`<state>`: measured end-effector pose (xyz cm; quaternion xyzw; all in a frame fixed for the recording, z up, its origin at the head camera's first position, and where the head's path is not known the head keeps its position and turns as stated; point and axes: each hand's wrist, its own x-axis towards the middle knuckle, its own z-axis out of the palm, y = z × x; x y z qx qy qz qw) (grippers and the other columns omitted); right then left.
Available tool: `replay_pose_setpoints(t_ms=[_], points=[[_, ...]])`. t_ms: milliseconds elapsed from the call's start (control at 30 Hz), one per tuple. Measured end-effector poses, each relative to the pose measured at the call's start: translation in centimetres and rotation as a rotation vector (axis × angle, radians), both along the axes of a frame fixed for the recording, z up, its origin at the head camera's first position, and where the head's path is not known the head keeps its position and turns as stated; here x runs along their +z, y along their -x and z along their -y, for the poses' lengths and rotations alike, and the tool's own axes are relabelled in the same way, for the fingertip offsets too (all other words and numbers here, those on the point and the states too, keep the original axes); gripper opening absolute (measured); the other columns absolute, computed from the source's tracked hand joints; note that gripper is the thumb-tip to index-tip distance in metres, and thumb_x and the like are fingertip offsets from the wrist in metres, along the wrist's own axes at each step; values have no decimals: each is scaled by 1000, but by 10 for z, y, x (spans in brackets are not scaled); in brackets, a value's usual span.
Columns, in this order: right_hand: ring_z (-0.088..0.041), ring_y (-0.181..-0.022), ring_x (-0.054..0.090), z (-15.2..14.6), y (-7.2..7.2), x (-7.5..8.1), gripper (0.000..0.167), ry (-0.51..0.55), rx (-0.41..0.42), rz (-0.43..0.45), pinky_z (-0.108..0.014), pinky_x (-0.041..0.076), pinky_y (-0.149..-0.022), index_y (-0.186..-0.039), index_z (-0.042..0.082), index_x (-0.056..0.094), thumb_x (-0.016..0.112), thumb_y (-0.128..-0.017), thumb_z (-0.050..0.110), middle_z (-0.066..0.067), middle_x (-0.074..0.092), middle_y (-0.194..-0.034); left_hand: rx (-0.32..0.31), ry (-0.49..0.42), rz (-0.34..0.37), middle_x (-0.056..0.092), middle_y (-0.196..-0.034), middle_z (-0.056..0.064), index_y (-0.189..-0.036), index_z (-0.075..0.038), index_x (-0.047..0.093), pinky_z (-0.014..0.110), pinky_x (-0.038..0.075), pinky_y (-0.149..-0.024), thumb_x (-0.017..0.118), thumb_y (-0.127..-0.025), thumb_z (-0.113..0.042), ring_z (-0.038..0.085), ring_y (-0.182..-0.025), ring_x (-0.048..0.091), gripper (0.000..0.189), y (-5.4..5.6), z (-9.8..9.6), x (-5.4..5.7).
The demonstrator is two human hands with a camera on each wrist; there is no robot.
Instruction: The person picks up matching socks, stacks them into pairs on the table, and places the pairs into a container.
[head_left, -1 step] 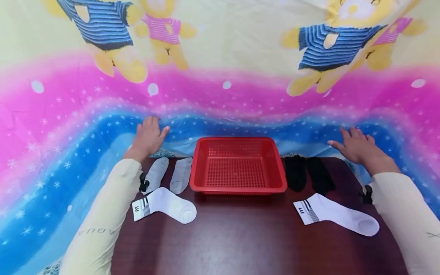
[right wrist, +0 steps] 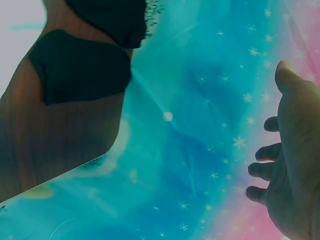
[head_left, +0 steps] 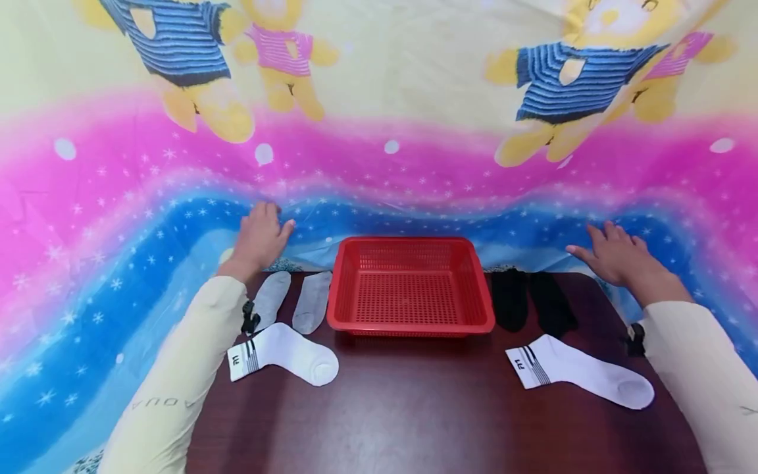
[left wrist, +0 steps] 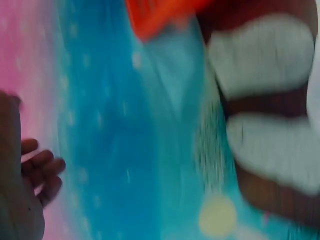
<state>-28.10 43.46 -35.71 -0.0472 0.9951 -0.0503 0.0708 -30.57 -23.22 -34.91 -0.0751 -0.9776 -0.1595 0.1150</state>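
Observation:
My left hand (head_left: 259, 239) hovers beyond the table's back left edge, fingers relaxed and thumb apart, holding nothing. Closest to it are two short grey socks (head_left: 312, 304), laid side by side; they look blurred in the left wrist view. A white ankle-length sock (head_left: 290, 355) with black stripes lies in front of them. On the other side, my right hand (head_left: 618, 257) is raised past the back right corner, fingers spread and holding nothing. Two short black socks (head_left: 509, 301) lie to its left, and a second striped white sock (head_left: 583, 373) lies nearer the front.
A red perforated plastic basket (head_left: 410, 326) stands at the back middle of the dark wooden table (head_left: 403, 415), between the grey and black socks, with nothing inside. Behind the table hangs a cloth (head_left: 403, 171) printed with bears and snowflakes. Each wrist wears a small black camera (head_left: 635, 339).
My left hand has shifted very slightly to the right, and my right hand is a touch lower. The socks and basket stay where they were.

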Motion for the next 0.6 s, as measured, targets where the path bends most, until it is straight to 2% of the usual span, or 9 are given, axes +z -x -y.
replay_pose_setpoints(t_ms=[67, 133, 267, 333, 467, 600], points=[[-69, -140, 8, -3, -5, -4, 98, -4, -6, 5, -83, 7, -109, -156, -14, 8, 23, -104, 67, -49, 7, -154, 2, -128, -25, 54, -123, 24, -126, 7, 52, 55, 46, -97, 46, -107, -27, 39, -113, 53, 39, -9, -20, -3], [-70, -137, 17, -4, -12, -10, 95, -5, -9, -19, -83, 13, -107, -154, -17, 16, 25, -105, 65, -49, 15, -150, -4, -251, -36, 60, -111, 19, -117, 3, 56, 49, 51, -87, 50, -103, -18, 34, -101, 58, 26, -23, -43, -7], [-65, -128, 35, -3, -34, -27, 77, 4, 12, -125, -79, 31, -102, -147, -15, 34, 39, -107, 52, -45, 33, -141, -40, -427, -1, 64, -96, 12, -113, -2, 57, 38, 51, -72, 53, -96, -10, 25, -82, 62, 19, -55, -86, -19], [-62, -120, 44, -2, -48, -37, 65, 13, 29, -198, -75, 40, -95, -139, -14, 44, 49, -106, 41, -42, 42, -135, -66, -479, 31, 65, -93, 10, -113, -2, 58, 34, 50, -71, 55, -94, -9, 21, -78, 61, 20, -70, -106, -25], [-56, -109, 55, -2, -71, -54, 50, 72, 62, -287, -71, 46, -86, -130, -13, 52, 60, -102, 27, -38, 53, -125, -125, -553, 112, 65, -88, 6, -114, -4, 58, 30, 49, -71, 58, -94, -9, 14, -70, 57, 21, -92, -142, -36], [-54, -104, 59, -7, -93, -69, 46, 129, 73, -319, -67, 48, -80, -127, -13, 54, 64, -100, 24, -36, 59, -119, -261, -545, 181, 64, -84, 2, -118, -6, 58, 26, 49, -68, 59, -96, -11, 8, -65, 53, 22, -110, -177, -51]])
